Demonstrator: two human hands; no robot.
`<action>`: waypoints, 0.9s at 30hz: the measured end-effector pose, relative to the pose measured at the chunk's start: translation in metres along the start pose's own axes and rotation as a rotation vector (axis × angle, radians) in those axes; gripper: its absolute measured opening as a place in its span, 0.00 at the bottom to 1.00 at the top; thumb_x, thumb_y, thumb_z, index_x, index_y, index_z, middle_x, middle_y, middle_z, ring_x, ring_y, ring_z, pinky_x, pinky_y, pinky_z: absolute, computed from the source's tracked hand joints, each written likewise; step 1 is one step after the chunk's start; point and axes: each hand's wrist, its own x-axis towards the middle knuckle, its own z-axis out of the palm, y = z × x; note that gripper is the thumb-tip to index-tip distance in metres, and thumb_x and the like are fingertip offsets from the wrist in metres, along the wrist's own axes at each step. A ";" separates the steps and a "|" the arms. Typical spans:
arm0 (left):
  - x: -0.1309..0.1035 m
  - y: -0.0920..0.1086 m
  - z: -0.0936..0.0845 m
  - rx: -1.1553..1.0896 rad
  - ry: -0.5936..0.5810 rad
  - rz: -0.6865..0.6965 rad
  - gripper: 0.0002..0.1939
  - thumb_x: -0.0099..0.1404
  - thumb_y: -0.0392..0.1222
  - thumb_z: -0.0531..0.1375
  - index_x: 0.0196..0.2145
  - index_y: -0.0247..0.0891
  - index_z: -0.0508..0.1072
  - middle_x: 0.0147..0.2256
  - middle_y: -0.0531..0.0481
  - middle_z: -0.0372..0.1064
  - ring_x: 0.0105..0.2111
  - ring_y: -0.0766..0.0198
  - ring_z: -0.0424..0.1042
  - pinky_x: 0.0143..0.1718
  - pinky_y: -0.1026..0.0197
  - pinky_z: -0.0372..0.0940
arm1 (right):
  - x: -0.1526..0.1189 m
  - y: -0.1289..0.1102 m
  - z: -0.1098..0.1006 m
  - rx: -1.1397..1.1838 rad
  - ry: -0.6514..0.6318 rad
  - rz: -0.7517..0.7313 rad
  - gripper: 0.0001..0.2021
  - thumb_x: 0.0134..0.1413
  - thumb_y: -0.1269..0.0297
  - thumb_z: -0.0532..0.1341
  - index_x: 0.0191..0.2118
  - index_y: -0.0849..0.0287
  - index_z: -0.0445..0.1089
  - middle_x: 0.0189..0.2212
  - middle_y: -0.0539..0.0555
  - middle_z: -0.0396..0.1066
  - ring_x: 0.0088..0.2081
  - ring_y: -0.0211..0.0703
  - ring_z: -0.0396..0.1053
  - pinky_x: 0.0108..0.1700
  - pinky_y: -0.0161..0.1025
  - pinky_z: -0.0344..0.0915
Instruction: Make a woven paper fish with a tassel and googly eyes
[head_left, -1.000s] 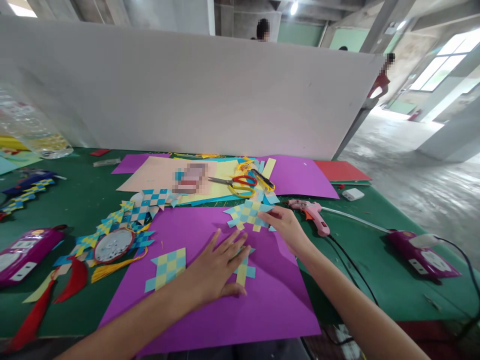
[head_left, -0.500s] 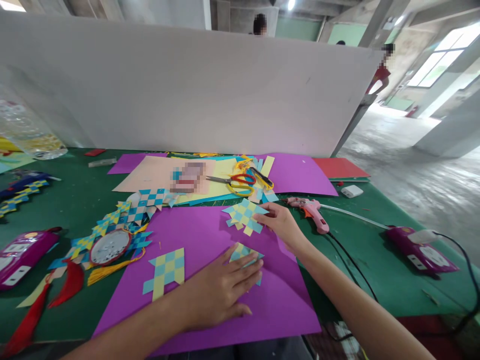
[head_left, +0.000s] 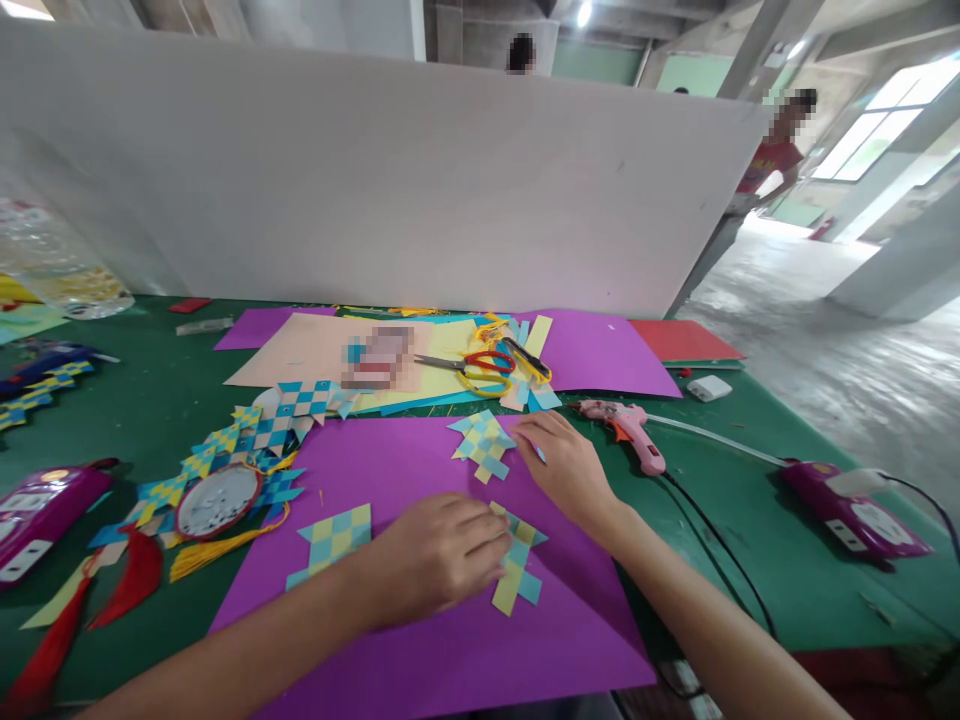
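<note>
A large purple sheet (head_left: 420,660) lies before me with three blue-and-yellow woven paper fish on it. My left hand (head_left: 442,555), fingers bent and together, is over the left part of the lower fish (head_left: 521,560) and hides that side. Further up, my right hand (head_left: 562,465) holds the right end of the upper fish (head_left: 481,440); a small blue tip pokes out by its fingers. The left fish (head_left: 337,535) is partly covered by my left forearm.
A pink glue gun (head_left: 630,430) lies right of the sheet, its cord trailing. Scissors (head_left: 480,370) and a cutter (head_left: 529,360) rest on coloured paper behind. A tasselled woven ornament (head_left: 221,500) is at left; purple power strips (head_left: 847,505) stand at both sides. A white partition (head_left: 390,190) rises behind.
My left hand has gone from lying flat over the lower fish to bent fingers at its left, uncovering more of it. My right fingers have closed over the upper fish's right end.
</note>
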 end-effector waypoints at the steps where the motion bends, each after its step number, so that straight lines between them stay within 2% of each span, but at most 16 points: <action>1: 0.002 0.000 0.005 0.029 0.004 0.021 0.13 0.72 0.38 0.50 0.48 0.35 0.72 0.42 0.44 0.76 0.44 0.57 0.74 0.47 0.56 0.68 | 0.001 0.001 -0.002 -0.047 -0.001 -0.025 0.13 0.64 0.67 0.52 0.37 0.56 0.74 0.38 0.56 0.74 0.42 0.46 0.70 0.47 0.43 0.66; 5: 0.004 0.004 0.022 0.046 0.047 0.086 0.10 0.71 0.36 0.53 0.46 0.35 0.71 0.40 0.44 0.75 0.44 0.60 0.73 0.47 0.59 0.68 | 0.001 0.015 -0.018 -0.150 0.014 0.000 0.12 0.64 0.64 0.53 0.42 0.58 0.74 0.40 0.56 0.75 0.43 0.47 0.71 0.46 0.44 0.66; 8: 0.000 0.003 0.024 0.002 0.091 0.067 0.10 0.71 0.38 0.53 0.46 0.34 0.71 0.40 0.45 0.76 0.44 0.62 0.73 0.48 0.59 0.69 | -0.006 0.031 -0.040 -0.265 0.060 0.069 0.12 0.63 0.62 0.55 0.46 0.58 0.72 0.43 0.55 0.75 0.45 0.48 0.71 0.48 0.44 0.65; 11: -0.005 -0.007 0.018 -0.014 0.176 -0.041 0.11 0.71 0.37 0.52 0.46 0.35 0.72 0.42 0.47 0.76 0.45 0.62 0.74 0.48 0.59 0.69 | -0.018 0.048 -0.062 -0.419 0.110 0.214 0.12 0.62 0.58 0.55 0.44 0.57 0.71 0.40 0.56 0.75 0.42 0.50 0.71 0.42 0.43 0.65; 14: -0.008 -0.025 0.013 0.040 0.223 -0.238 0.14 0.72 0.37 0.50 0.50 0.37 0.72 0.48 0.45 0.74 0.50 0.60 0.71 0.52 0.55 0.67 | -0.030 0.063 -0.076 -0.649 0.064 0.385 0.15 0.62 0.54 0.54 0.41 0.61 0.69 0.35 0.59 0.74 0.40 0.54 0.71 0.36 0.43 0.64; 17: -0.006 -0.046 0.010 0.084 0.112 -0.452 0.19 0.72 0.42 0.50 0.57 0.37 0.67 0.56 0.42 0.67 0.56 0.54 0.66 0.56 0.48 0.64 | -0.038 0.075 -0.077 -0.808 -0.084 0.476 0.17 0.63 0.52 0.53 0.36 0.62 0.68 0.32 0.61 0.72 0.37 0.55 0.71 0.32 0.43 0.62; 19: -0.002 -0.056 0.009 0.072 0.020 -0.523 0.23 0.71 0.47 0.51 0.60 0.36 0.64 0.59 0.41 0.63 0.59 0.52 0.62 0.59 0.46 0.60 | -0.041 0.079 -0.072 -0.849 -0.153 0.510 0.19 0.63 0.50 0.53 0.33 0.62 0.67 0.30 0.61 0.72 0.36 0.54 0.72 0.30 0.42 0.61; 23: 0.009 -0.068 0.014 0.014 -0.089 -0.527 0.28 0.69 0.55 0.53 0.62 0.40 0.61 0.62 0.43 0.59 0.63 0.49 0.56 0.62 0.43 0.52 | -0.042 0.084 -0.059 -0.863 -0.232 0.533 0.24 0.61 0.43 0.52 0.31 0.62 0.68 0.29 0.61 0.72 0.35 0.56 0.74 0.30 0.42 0.62; 27: 0.018 -0.076 0.024 -0.091 -0.056 -0.529 0.25 0.67 0.52 0.57 0.59 0.42 0.65 0.59 0.46 0.64 0.62 0.49 0.56 0.64 0.41 0.48 | -0.038 0.085 -0.051 -0.845 -0.249 0.595 0.26 0.62 0.42 0.50 0.36 0.63 0.69 0.33 0.62 0.74 0.38 0.57 0.74 0.32 0.43 0.64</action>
